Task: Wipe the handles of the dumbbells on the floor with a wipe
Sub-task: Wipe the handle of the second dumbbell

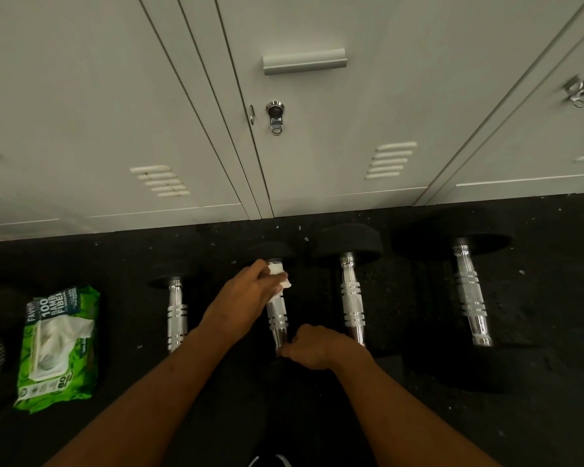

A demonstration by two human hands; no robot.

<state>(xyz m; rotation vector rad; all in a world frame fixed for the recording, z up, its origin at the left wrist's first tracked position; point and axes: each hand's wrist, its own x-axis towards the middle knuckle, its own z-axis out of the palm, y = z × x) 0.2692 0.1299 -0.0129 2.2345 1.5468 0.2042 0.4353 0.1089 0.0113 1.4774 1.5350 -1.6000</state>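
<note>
On the floor [81, 257] near the lockers [115, 96], the left hand [246, 291] clasps a wipe [279, 271] round a dumbbell handle's [277, 315] far end; the right hand [312, 347] grips its near end.

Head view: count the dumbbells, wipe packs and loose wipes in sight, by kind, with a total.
Dumbbells: 4
Green wipe packs: 1
Loose wipes: 1, held in the left hand
Total: 6

Head-worn wide view, steeply down, near the floor [553, 416] before lockers [317, 163].
</note>
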